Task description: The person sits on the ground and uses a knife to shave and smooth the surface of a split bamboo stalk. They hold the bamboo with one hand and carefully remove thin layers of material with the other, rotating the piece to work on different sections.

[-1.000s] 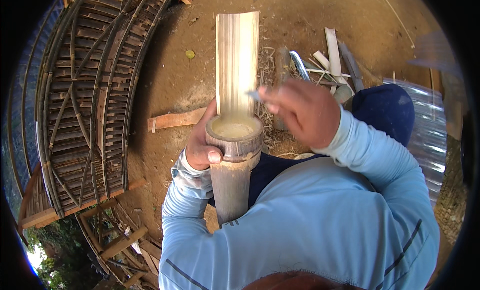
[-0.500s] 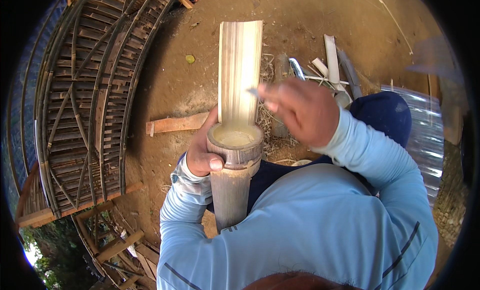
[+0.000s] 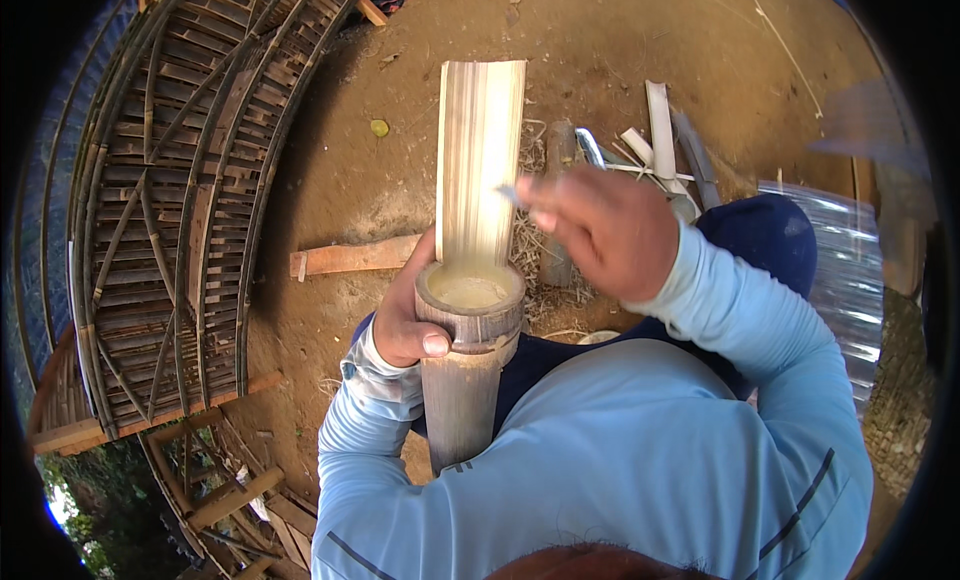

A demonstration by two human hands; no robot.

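Observation:
A thick bamboo piece [image 3: 461,405] stands upright against my body, its upper part split into a long pale trough that points away from me. Below the trough is a round cup-like hollow with a pale inner floor. My left hand [image 3: 408,315] wraps around the bamboo's left side just under the hollow, thumb in front. My right hand [image 3: 615,225] is closed to the right of the trough, partly smeared by motion. Between its fingertips sticks out a small grey blade-like tip [image 3: 510,194], close to the trough's right edge; the rest of it is hidden in the fingers.
A slatted bamboo structure [image 3: 190,200] fills the left side. On the dirt floor lie a flat wooden board [image 3: 355,257], bamboo offcuts [image 3: 660,130] and shavings [image 3: 532,230]. A corrugated clear sheet [image 3: 845,270] is at the right, beside my knee [image 3: 765,245].
The bamboo and both hands sit slightly lower in the picture. My right hand stays beside the trough with the grey tip; my left hand keeps its hold.

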